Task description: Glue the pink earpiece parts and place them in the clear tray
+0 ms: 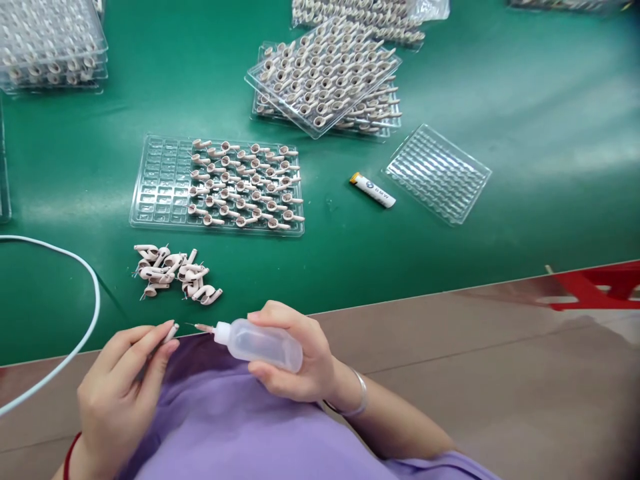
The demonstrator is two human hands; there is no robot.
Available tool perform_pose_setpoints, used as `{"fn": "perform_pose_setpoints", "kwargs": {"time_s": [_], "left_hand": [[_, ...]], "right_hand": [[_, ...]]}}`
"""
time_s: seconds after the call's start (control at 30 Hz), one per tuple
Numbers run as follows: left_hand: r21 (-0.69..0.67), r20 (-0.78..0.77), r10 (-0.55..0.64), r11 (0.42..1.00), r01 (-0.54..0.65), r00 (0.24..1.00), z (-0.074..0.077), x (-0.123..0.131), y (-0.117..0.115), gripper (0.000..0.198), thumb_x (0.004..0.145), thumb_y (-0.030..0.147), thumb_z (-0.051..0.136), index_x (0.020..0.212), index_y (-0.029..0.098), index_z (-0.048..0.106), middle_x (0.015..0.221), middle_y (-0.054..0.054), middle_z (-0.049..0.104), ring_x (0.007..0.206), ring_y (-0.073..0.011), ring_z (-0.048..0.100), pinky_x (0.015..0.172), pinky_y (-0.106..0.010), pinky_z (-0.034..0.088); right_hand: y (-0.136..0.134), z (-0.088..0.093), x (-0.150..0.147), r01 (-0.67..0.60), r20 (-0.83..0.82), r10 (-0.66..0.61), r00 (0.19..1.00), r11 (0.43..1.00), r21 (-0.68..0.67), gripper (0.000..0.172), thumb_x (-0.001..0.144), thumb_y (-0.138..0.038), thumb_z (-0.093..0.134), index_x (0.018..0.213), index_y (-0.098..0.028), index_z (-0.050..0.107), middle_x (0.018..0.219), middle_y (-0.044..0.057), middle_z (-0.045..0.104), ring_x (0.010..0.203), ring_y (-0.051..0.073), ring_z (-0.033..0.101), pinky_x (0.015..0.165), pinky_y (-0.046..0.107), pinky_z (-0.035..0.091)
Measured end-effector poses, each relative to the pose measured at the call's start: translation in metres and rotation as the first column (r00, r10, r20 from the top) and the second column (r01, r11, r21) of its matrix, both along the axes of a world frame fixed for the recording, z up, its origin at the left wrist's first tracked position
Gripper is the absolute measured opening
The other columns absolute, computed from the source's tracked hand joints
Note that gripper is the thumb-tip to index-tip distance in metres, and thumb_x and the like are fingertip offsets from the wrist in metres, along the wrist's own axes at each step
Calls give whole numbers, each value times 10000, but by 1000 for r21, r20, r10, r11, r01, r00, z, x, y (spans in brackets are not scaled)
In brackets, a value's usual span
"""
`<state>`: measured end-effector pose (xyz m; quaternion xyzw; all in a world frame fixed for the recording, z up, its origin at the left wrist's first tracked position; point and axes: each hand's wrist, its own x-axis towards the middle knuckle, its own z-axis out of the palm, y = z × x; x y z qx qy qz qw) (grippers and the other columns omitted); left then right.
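Between the thumb and fingers of my left hand [125, 373] is a small white earbud shell [171, 333], its stem end poking out and the rest hidden. My right hand [300, 353] grips a translucent squeeze bottle [265, 343] lying nearly level. The bottle's thin needle tip [203, 327] points left at the earbud shell, a short gap apart from it. Just beyond my hands, a loose pile of earbud shells [163, 270] with fine wires lies on the green table. Behind it sits a clear plastic tray [163, 180], its right part filled with rows of similar shells.
Stacked full trays [325, 73] stand at the back, and more [53, 47] at the far left. A white printed tube [373, 190] lies beside a clear tray without shells [440, 173]. A white cable [93, 287] loops at left. A red stool [600, 287] is beyond the table's edge.
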<state>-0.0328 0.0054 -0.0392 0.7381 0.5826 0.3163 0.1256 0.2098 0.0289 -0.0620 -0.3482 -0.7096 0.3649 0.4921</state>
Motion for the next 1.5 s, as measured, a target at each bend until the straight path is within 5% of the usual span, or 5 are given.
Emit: {"fn": "perform_pose_setpoints", "kwargs": {"time_s": [0.17,0.27,1.2,1.37,1.5], "left_hand": [[-485,279,246,870,-85,928,7,4,-5,203,822,419,684,913,261,773,807,-2,789,636,-163,731,594,-210,594],[-607,278,382,781,-147,881,7,5,-2,287,755,498,715,842,234,786,768,-28,788,592,-173,722,586,-217,599],[-659,241,433,730,-181,869,7,5,0,309,722,520,728,850,246,795,790,-44,787,654,-186,720,665,-222,585],[-743,294,536,649,-164,792,8,7,-4,358,672,540,761,847,229,796,832,-71,788,695,-211,724,645,-246,595],[-845,419,624,533,33,660,0,11,-12,338,638,503,807,829,224,798,844,-77,784,698,-202,710,637,-249,587]], "right_hand": [[-2,-2,-4,-24,17,23,1000,999,37,420,859,-324,625,1242,-202,502,772,39,631,574,144,498,530,285,447],[-2,-3,-8,-7,92,-3,996,995,104,423,843,-302,637,1228,-183,509,792,50,660,597,150,527,555,287,460],[-2,-4,-11,11,162,-32,986,992,129,384,836,-301,638,1181,-169,533,772,42,673,590,147,517,559,278,457],[-2,2,-6,3,69,-7,998,998,56,411,859,-317,632,1227,-175,517,858,67,679,606,143,530,567,278,475],[-6,2,-11,20,102,-20,995,1000,0,498,848,-249,646,1309,-188,466,956,83,667,750,170,608,657,290,528]]}}
